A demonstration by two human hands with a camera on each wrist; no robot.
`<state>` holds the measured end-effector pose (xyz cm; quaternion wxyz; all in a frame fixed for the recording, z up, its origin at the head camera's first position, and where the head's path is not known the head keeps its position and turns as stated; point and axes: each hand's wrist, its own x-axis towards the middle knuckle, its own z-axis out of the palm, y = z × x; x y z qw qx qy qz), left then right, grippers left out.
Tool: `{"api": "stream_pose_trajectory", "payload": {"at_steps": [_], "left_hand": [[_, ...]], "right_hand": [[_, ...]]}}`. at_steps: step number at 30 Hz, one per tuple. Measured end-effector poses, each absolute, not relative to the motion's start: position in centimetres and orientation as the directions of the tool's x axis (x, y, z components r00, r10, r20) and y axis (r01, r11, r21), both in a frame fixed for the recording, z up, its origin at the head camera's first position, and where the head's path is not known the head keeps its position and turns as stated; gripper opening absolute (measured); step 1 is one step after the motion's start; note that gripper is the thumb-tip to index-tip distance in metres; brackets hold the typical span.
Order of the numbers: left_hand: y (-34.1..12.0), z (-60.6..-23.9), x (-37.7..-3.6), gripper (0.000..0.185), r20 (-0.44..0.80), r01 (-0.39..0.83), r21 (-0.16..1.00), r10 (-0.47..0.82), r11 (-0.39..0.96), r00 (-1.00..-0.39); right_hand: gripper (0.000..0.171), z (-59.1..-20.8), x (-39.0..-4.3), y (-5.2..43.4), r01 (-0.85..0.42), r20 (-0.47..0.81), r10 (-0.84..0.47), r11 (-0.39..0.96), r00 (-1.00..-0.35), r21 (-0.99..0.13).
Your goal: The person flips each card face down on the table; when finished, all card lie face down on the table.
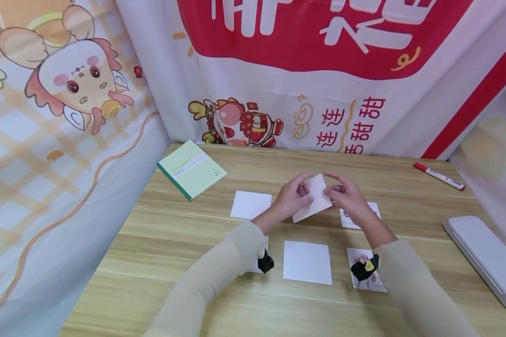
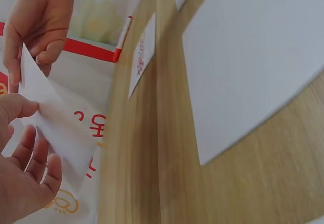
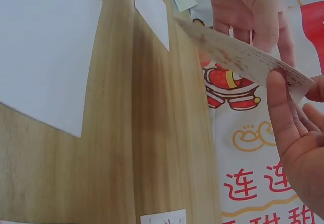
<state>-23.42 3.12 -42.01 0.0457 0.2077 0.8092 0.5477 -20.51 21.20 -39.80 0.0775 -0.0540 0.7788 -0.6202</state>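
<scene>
Both hands hold one square card [image 1: 316, 199] raised over the far middle of the table. My left hand [image 1: 293, 196] pinches its left side between thumb and fingers. The thumb and fingers of my right hand [image 1: 343, 192] grip the right side. Toward me the card's face is plain white; the right wrist view shows print and a brownish picture on the card's other face [image 3: 233, 57]. Below lie a blank white card [image 1: 307, 262], another blank card [image 1: 250, 204] to the left, a card with red writing [image 1: 372, 216] partly behind the right hand, and a flower-picture card [image 1: 373, 282].
A further white card [image 1: 259, 267] is mostly hidden under the left wrist. At the back left lies a pale green notebook [image 1: 191, 169]. A red-capped marker [image 1: 438, 176] and a long white case [image 1: 487, 262] lie on the right. Printed curtains hang behind the wooden table [image 1: 152, 262].
</scene>
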Motion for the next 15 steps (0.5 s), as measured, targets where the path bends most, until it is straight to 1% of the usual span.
{"api": "stream_pose_trajectory", "payload": {"at_steps": [3,6,11,15], "left_hand": [[2.6,-42.4,-23.4,0.046,0.169,0.327,0.853,0.377,0.407,-0.911],[1.9,-42.8,-23.5,0.037,0.147,0.302,0.842,0.347,0.448,-0.926],[0.7,-43.5,-23.8,0.033,0.115,0.23,0.879,0.281,0.419,-0.953],[0.0,-43.9,-24.0,0.033,0.057,0.145,0.924,0.249,0.353,-0.967]], "right_hand": [[0.052,-40.1,-20.6,21.6,0.023,-0.06,-0.128,0.276,-0.99,-0.961],[0.051,-40.4,-20.6,22.1,0.033,-0.063,-0.097,0.284,-0.993,-0.958],[0.052,-40.9,-20.6,22.9,0.067,-0.081,-0.067,0.193,-0.994,-0.979],[0.05,-41.5,-20.7,23.3,0.095,-0.101,-0.048,0.114,-0.994,-0.989]]}}
